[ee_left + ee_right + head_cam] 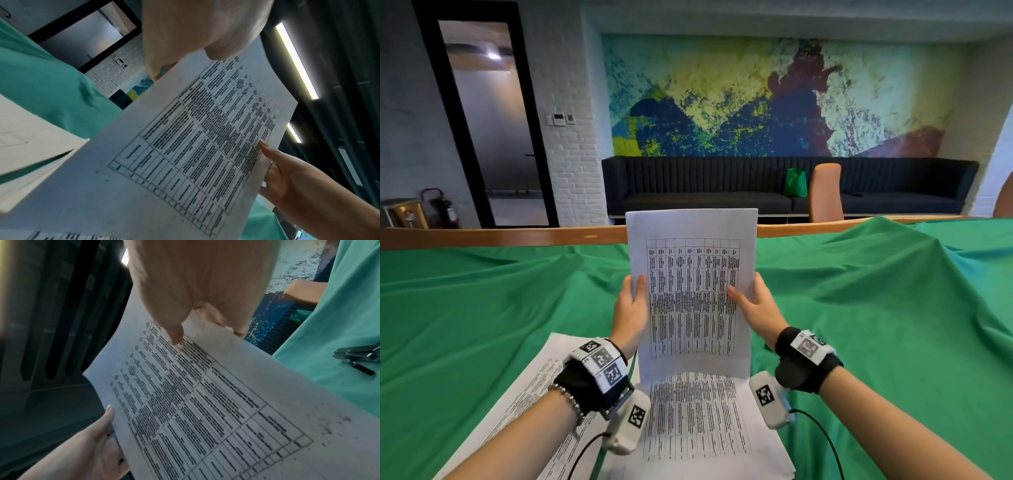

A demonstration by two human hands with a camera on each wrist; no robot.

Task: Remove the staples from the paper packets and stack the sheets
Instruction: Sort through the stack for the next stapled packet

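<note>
A white packet of sheets (691, 294) printed with a table stands upright, its bottom edge resting on a paper stack (698, 421) lying on the green cloth (482, 308). My left hand (631, 301) pinches the packet's left edge, thumb on the front. On the right edge my right hand (751, 301) grips it the same way. The same packet (185, 146) fills the left wrist view under my left hand (195, 32), and the right wrist view shows the packet (205, 402) with my right hand's (195, 280) thumb on the print. I see no staple.
Another pile of printed sheets (530, 387) lies at the left under my left forearm. A metal staple remover or stapler (357, 353) rests on the cloth to the right. A wooden table edge (500, 236), a chair (825, 192) and a dark sofa (722, 185) stand beyond.
</note>
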